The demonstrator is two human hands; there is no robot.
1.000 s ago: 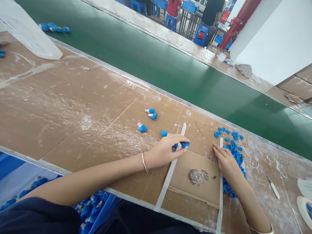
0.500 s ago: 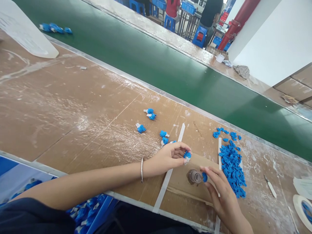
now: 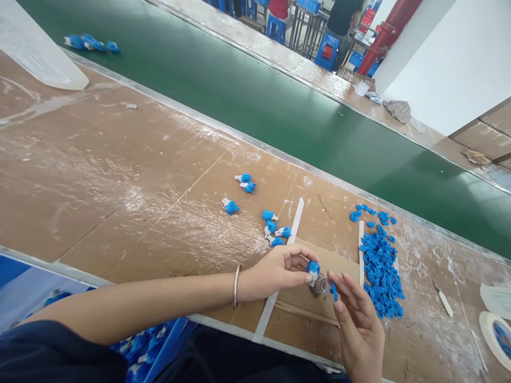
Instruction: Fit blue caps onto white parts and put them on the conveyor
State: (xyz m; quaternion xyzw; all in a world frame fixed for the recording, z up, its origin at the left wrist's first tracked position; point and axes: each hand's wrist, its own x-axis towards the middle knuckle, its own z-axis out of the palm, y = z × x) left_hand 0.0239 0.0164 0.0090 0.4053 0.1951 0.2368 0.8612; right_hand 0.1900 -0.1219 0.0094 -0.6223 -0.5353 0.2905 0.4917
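My left hand (image 3: 275, 268) pinches a small blue-and-white plastic piece (image 3: 313, 267); my right hand (image 3: 357, 319) pinches a tiny blue cap (image 3: 334, 291). Lower middle, I line them up slowly.

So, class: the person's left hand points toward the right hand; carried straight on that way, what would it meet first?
Most likely the small blue piece pinched in the right hand. The left hand, holding a blue-and-white part, points right at it, just above the small clear cup. Depth is hard to judge.
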